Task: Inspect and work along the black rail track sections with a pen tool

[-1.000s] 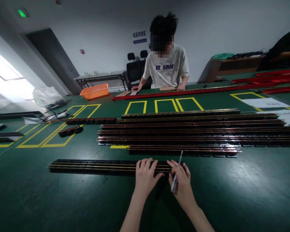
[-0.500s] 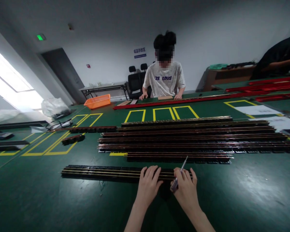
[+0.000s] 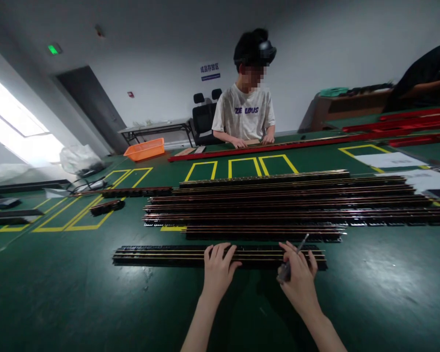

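Note:
A long black strip with brass-coloured rods (image 3: 157, 255) lies crosswise on the green table in front of me. My left hand (image 3: 219, 269) lies over its middle, fingers bent across the top and thumb at the near side, gripping it. Near the strip's right end, my right hand (image 3: 299, 269) is closed around a screwdriver (image 3: 285, 271) whose thin metal shaft points up and to the right. Some fingers of that hand also rest on the strip. Just beyond lies a group of similar black strips with rods (image 3: 278, 203), side by side.
A short black piece (image 3: 107, 207) and dark bars (image 3: 12, 217) lie to the left. Farther back are an orange basket (image 3: 144, 149), a long red rail (image 3: 297, 145) and white papers (image 3: 390, 160). A person in a white shirt (image 3: 244, 115) works across the table (image 3: 77, 293).
The strip has slid to the right, and my right hand has moved right with the screwdriver. My left hand stays nearly in place. The person opposite has brought their hands closer together.

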Action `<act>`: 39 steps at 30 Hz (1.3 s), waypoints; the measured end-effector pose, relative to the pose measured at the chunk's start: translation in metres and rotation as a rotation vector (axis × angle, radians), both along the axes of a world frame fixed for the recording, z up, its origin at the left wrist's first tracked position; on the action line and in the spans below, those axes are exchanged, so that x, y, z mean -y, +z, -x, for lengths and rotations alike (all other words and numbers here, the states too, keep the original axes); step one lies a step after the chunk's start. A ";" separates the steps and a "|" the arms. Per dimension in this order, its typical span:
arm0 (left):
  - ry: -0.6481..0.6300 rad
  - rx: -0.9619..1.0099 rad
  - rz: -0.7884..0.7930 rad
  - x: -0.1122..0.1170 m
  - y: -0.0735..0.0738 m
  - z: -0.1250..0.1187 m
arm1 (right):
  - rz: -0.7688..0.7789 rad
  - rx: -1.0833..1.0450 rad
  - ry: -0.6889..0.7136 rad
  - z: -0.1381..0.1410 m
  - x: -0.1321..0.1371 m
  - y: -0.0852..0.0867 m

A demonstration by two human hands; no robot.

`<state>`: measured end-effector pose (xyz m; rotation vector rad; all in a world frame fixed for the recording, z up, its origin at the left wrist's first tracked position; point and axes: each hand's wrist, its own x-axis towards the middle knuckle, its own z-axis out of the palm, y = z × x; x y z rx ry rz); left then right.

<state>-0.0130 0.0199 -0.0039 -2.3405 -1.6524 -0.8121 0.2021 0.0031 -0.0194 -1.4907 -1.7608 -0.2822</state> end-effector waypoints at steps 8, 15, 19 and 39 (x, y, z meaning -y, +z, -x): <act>-0.043 0.058 0.078 -0.001 0.002 -0.020 | 0.051 0.001 0.032 0.004 -0.002 0.001; -0.088 0.043 0.043 0.001 -0.005 -0.019 | 0.072 0.019 -0.065 -0.003 -0.005 0.003; -0.011 0.073 -0.007 0.001 -0.011 -0.015 | 0.046 -0.021 -0.146 -0.012 -0.003 0.001; -0.021 0.019 0.045 0.002 -0.006 -0.013 | 0.094 -0.031 0.025 -0.003 -0.002 0.006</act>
